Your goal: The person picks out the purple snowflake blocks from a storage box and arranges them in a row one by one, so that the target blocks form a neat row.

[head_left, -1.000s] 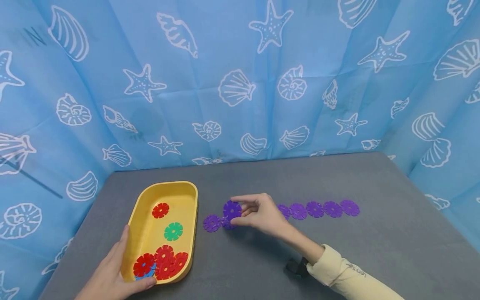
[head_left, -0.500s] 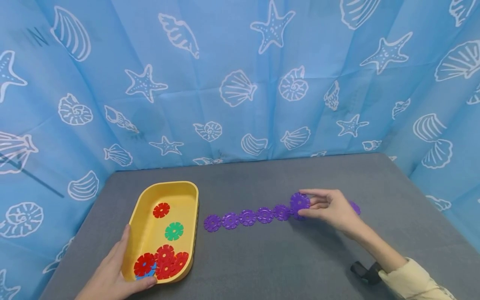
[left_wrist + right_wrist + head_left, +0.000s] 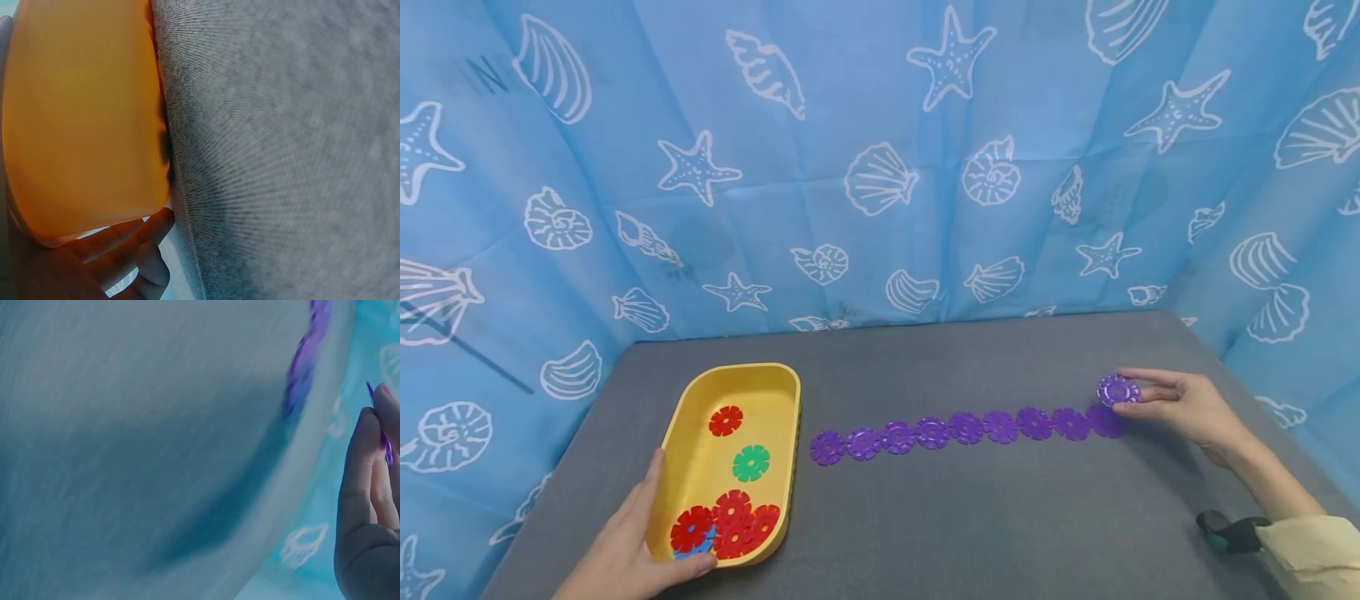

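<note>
In the head view my right hand [image 3: 1198, 414] pinches a purple notched plastic disc [image 3: 1117, 391] between thumb and fingers. It is raised over the right end of a row of purple notched discs [image 3: 966, 428] lying on the grey table. The right wrist view catches the pinched disc [image 3: 387, 449] edge-on. My left hand [image 3: 625, 542] grips the near left corner of a yellow tray [image 3: 796, 433], thumb along its front end. In the left wrist view the fingers [image 3: 125, 253] lie around the tray's end. The tray carries several red discs [image 3: 733, 525], a green one [image 3: 751, 462] and partly covered blue [image 3: 696, 546].
The grey table [image 3: 970, 517] ends at the back against a blue curtain [image 3: 880, 250] printed with white shells and starfish. A dark strap-like object [image 3: 1228, 533] sits at my right wrist, beside the cream sleeve [image 3: 1311, 550].
My right hand has travelled rightward along the purple row with the disc pinched, from near its left end to above its right end. My left hand keeps its grip on the tray.
</note>
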Available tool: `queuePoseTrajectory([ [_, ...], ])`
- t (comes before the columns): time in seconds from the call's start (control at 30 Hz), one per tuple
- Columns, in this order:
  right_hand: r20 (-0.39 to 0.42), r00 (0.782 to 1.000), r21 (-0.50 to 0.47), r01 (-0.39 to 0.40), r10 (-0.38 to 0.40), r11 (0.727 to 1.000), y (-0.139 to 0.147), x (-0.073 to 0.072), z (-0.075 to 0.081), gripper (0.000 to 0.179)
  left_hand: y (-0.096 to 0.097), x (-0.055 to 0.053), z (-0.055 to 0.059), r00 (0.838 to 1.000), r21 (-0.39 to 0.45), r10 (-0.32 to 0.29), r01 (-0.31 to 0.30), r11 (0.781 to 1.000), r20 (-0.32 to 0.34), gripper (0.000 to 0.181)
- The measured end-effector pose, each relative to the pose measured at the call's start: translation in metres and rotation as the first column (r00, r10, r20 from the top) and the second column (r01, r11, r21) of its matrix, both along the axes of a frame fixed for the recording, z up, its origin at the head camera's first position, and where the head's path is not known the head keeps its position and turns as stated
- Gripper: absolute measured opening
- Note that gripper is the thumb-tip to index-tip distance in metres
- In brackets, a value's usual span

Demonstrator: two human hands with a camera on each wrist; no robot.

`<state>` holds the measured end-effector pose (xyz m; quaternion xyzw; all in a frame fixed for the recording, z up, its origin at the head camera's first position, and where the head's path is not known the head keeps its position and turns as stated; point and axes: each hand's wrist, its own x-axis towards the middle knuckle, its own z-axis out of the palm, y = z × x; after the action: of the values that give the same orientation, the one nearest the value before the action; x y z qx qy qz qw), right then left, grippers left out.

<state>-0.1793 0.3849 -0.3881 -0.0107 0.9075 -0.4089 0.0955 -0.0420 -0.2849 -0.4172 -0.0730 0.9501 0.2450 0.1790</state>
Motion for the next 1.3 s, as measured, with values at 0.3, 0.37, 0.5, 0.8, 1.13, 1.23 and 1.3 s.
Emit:
queuePoseTrajectory([
  [0.3,0.14,0.99,0.034,-0.016,0.011,0.999,0.038,0.004,-0.01,0.071,0.003,0.001,0.001,1.0,0.002,0.008,-0.008,1.0,0.003,0.146],
  [0.37,0.161,0.987,0.012,-0.013,0.011,1.0,0.04,0.005,-0.012,0.072,0.003,0.002,0.001,1.0,0.0,0.01,-0.01,1.0,0.003,0.147],
  [0.5,0.184,0.983,0.018,-0.019,0.015,1.0,0.04,0.003,-0.013,0.074,0.003,0.002,0.001,1.0,-0.011,0.006,-0.006,1.0,-0.004,0.147],
  [0.8,0.151,0.988,0.131,-0.05,0.03,0.99,0.036,-0.001,-0.016,0.076,0.001,0.001,-0.001,1.0,-0.01,-0.005,0.005,1.0,-0.024,0.144],
  [1.13,0.126,0.992,0.24,-0.05,0.02,0.97,0.03,-0.002,-0.014,0.076,0.002,0.0,0.002,0.999,-0.024,0.001,-0.002,1.0,-0.05,0.143],
  [1.23,0.086,0.995,0.29,-0.068,0.045,0.955,0.027,0.001,-0.012,0.072,0.004,0.0,0.004,0.998,-0.046,0.013,-0.015,0.999,-0.06,0.144],
  [1.3,0.008,0.997,0.347,-0.078,0.081,0.935,0.022,0.002,-0.009,0.069,0.006,0.0,0.006,0.997,-0.086,0.005,-0.012,0.996,-0.081,0.143],
])
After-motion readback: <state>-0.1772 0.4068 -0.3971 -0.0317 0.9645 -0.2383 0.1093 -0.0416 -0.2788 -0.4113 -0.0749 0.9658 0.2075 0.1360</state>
